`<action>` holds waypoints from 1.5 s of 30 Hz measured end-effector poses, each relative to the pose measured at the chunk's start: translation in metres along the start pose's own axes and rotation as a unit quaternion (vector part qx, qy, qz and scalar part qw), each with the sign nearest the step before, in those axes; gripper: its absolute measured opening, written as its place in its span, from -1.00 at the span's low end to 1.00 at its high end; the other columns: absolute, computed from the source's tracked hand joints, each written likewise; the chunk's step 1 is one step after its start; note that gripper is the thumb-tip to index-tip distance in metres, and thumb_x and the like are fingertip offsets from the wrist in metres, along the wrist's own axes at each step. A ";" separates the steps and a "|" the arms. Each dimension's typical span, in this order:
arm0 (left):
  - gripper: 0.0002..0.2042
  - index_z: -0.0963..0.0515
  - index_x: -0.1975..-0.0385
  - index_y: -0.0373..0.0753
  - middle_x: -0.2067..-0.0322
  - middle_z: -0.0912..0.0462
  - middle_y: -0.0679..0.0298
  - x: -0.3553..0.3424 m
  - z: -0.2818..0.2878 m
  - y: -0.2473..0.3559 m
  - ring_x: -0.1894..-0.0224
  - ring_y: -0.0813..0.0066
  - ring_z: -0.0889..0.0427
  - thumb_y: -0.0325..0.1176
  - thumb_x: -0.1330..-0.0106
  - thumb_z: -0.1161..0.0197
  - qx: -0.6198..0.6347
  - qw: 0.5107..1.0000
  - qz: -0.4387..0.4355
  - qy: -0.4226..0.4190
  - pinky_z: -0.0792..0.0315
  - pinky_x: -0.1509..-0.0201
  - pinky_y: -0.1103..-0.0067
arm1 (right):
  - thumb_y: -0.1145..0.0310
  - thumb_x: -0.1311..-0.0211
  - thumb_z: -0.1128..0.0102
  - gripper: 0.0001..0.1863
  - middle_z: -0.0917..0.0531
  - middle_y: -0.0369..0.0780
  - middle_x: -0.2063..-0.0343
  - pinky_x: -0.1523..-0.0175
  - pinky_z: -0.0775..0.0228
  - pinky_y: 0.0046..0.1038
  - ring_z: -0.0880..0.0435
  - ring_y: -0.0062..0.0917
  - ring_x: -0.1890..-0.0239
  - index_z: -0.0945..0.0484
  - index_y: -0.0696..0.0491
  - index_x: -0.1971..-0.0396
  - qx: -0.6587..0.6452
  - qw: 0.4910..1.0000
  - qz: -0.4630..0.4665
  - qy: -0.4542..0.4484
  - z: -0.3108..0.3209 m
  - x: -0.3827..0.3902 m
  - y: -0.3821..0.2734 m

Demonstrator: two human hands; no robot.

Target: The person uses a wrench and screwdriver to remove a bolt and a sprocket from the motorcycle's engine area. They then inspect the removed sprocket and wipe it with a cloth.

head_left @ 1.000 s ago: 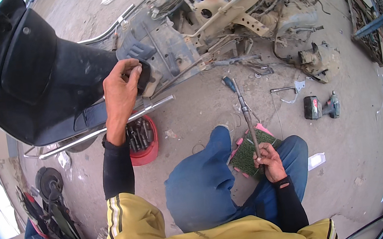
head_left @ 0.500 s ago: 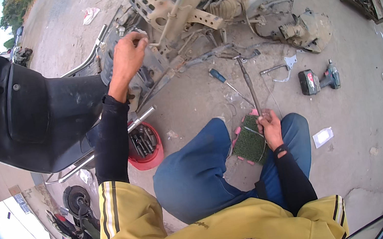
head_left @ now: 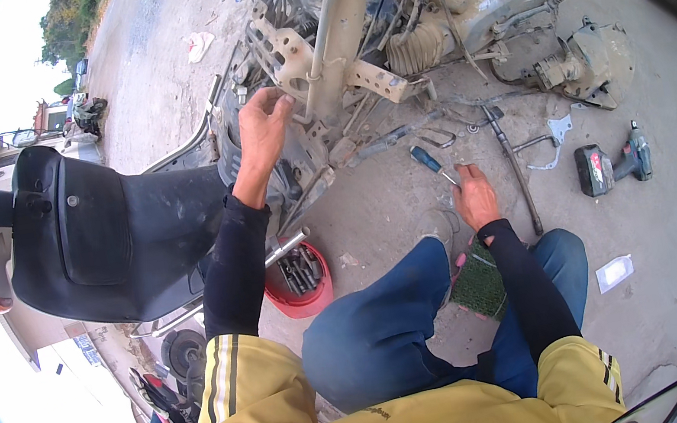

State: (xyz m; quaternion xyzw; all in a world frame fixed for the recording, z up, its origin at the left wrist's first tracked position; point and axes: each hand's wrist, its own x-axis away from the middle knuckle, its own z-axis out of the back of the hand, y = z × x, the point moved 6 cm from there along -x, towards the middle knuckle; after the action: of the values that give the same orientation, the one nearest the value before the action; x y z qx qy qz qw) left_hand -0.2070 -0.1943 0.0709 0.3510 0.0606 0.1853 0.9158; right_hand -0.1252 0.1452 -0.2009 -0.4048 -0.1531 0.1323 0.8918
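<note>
At the dusty scooter frame (head_left: 346, 26), my left hand (head_left: 262, 140) is raised beside a perforated metal bracket (head_left: 280, 52). Its thumb and fingers are drawn together; whatever they may hold is too small or hidden. My right hand (head_left: 477, 198) reaches low over the ground at the shaft of a screwdriver with a teal handle (head_left: 425, 158). Thumb and forefinger are apart, and the hand covers the shaft's far end. To its right lies a long-handled ratchet wrench (head_left: 513, 163) on the concrete.
A black scooter seat (head_left: 96, 226) is at left. The red bowl (head_left: 320, 295) contains several sockets. On the right are a cordless impact wrench (head_left: 615, 161), a gasket (head_left: 559, 135), a dirty metal casing (head_left: 596, 63) and a white packet (head_left: 615, 273). A green mat (head_left: 479, 282) lies between my legs.
My right hand has let go of the long-handled wrench, now on the ground, and moved forward and left to the screwdriver. My left hand stays by the frame. The view has shifted.
</note>
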 end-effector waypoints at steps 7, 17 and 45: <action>-0.76 -0.62 0.10 -0.40 0.26 -0.70 0.28 0.009 0.014 0.018 0.26 0.58 -0.60 -0.32 -0.44 -0.27 0.039 0.998 0.041 -0.001 -0.50 0.19 0.61 | 0.31 -0.30 -0.10 -0.63 -0.60 -0.18 0.08 0.06 -0.57 -0.23 -0.61 -0.31 -0.02 -0.53 0.00 -0.10 0.230 0.971 0.018 -0.059 -0.103 -0.066 -0.008; -0.86 -0.63 0.10 -0.36 0.30 -0.71 0.37 -0.012 -0.022 -0.016 0.23 0.65 -0.61 -0.45 -0.48 -0.22 0.034 0.999 -0.006 -0.024 -0.50 0.12 0.61 | 0.41 -0.07 -0.26 -0.34 -0.60 0.01 0.07 0.23 -0.59 -0.25 -0.74 -0.17 0.34 -0.38 -0.07 -0.26 0.116 0.993 0.019 -0.018 -0.056 -0.047 -0.024; -0.61 -0.40 -0.16 -0.28 0.05 -0.55 0.28 -0.044 -0.021 -0.067 0.07 0.54 -0.60 -0.50 -0.39 -0.30 0.058 0.995 -0.073 -0.026 -0.51 0.02 0.61 | 0.51 -0.15 -0.41 -0.55 -0.68 -0.03 0.24 0.15 -0.55 -0.35 -0.70 -0.24 0.26 -0.53 0.19 -0.07 -0.485 0.866 -0.013 0.124 0.157 0.035 -0.117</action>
State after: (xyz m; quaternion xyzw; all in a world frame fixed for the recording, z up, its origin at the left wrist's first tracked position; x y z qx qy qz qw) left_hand -0.2332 -0.2443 0.0102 0.4025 0.0731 0.1046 0.9065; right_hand -0.1399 0.1899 -0.0082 -0.7971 -0.0915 -0.0211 0.5965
